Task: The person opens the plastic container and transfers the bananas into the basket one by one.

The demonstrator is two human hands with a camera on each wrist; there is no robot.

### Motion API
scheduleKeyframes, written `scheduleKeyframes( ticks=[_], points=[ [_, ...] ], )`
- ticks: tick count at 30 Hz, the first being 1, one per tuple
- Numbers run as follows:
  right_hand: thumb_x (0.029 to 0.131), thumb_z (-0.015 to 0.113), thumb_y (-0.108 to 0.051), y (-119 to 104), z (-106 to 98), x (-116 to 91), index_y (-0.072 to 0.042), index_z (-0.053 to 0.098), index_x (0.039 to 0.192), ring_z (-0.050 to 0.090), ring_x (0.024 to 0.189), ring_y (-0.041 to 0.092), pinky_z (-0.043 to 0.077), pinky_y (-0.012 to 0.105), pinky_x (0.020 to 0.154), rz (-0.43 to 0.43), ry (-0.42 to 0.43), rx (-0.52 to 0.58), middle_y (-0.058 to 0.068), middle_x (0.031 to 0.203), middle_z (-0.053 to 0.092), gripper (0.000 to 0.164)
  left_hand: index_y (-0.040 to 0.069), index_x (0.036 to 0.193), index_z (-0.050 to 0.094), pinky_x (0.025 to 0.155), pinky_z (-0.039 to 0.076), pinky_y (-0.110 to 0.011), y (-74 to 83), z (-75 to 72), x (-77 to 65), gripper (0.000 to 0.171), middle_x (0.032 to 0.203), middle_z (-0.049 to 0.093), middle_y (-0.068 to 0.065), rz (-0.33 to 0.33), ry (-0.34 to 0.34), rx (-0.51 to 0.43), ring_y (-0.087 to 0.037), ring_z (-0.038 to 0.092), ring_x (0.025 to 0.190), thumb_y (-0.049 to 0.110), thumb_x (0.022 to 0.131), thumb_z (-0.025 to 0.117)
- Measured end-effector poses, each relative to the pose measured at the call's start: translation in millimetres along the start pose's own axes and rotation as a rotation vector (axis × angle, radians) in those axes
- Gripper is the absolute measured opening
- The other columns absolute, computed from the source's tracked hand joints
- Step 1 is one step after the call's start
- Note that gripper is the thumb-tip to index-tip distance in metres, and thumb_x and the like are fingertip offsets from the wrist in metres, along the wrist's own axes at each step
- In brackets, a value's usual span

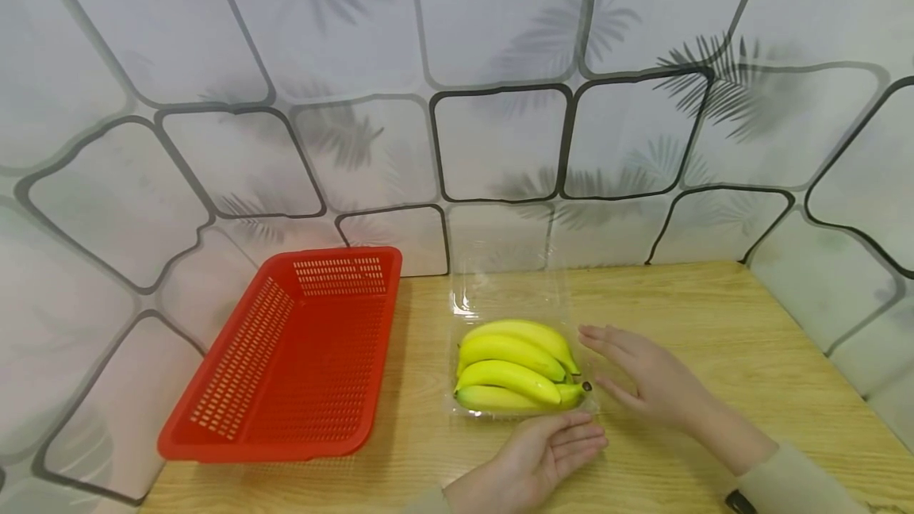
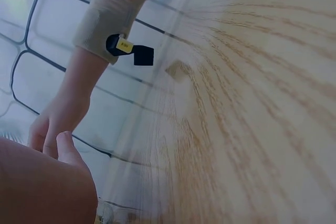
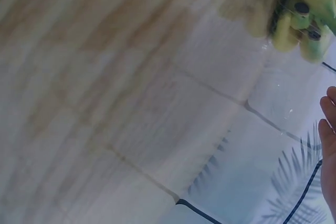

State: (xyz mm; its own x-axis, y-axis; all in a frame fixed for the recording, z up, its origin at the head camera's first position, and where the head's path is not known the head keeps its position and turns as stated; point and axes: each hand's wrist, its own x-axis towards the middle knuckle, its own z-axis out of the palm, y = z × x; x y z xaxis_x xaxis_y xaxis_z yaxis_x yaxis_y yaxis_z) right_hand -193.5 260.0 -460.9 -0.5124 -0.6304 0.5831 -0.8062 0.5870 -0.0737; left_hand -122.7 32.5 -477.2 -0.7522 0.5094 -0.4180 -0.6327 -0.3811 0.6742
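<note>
Several yellow bananas (image 1: 508, 363) lie side by side in a clear plastic clamshell box (image 1: 471, 412), whose transparent lid (image 1: 507, 280) stands raised at the back. Palm up, my left hand (image 1: 539, 458) is just in front of the box's near edge with its fingers extended to the right. On the right side, my right hand (image 1: 646, 371) has its fingers straight and pointing at the box, with nothing in it. In the right wrist view, the dark-tipped stem ends of the bananas (image 3: 310, 3) show at the top right.
A red plastic basket (image 1: 378, 387) with perforated walls stands to the left of the box, nothing inside it. Behind the wooden table (image 1: 714, 308) rises a wall (image 1: 500, 141) with a stone-and-leaf pattern, which also runs along both sides.
</note>
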Motion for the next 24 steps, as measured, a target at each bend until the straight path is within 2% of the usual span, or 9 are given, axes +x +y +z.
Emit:
scheduleKeyframes(
  ticks=[5,12,24],
  points=[
    [0.098,0.071,-0.026,1.6,4.0,-4.8,0.004,0.06,0.145,0.063,0.129,0.036,0.013,0.018,0.133,-0.035,-0.03,0.009,0.018,0.147,0.064,0.056,-0.011,0.142,0.058,0.116,0.052,-0.041,-0.9,0.6,-0.7,0.041,0.139,0.066,-0.028,0.013,0.008,0.003,-0.034,0.068,0.13,0.015,0.111,0.053],
    [0.107,0.06,-0.037,3.8,9.1,-9.8,0.006,0.055,0.149,0.057,0.135,0.037,0.01,0.022,0.135,-0.062,-0.067,0.009,0.022,0.153,0.057,0.06,-0.011,0.142,0.057,0.115,0.053,-0.041,-0.8,0.0,-0.8,0.041,0.14,0.065,-0.028,0.009,0.006,0.005,-0.034,0.068,0.13,0.015,0.111,0.052],
    [0.104,0.066,-0.032,4.1,13.2,-13.9,0.003,0.049,0.155,0.055,0.139,0.035,0.008,0.02,0.135,-0.069,-0.118,-0.02,0.02,0.16,0.052,0.064,-0.011,0.145,0.055,0.115,0.052,-0.04,0.0,-1.7,-2.4,0.043,0.142,0.064,-0.029,0.004,-0.016,0.011,-0.034,0.067,0.132,0.016,0.112,0.051]
  ],
)
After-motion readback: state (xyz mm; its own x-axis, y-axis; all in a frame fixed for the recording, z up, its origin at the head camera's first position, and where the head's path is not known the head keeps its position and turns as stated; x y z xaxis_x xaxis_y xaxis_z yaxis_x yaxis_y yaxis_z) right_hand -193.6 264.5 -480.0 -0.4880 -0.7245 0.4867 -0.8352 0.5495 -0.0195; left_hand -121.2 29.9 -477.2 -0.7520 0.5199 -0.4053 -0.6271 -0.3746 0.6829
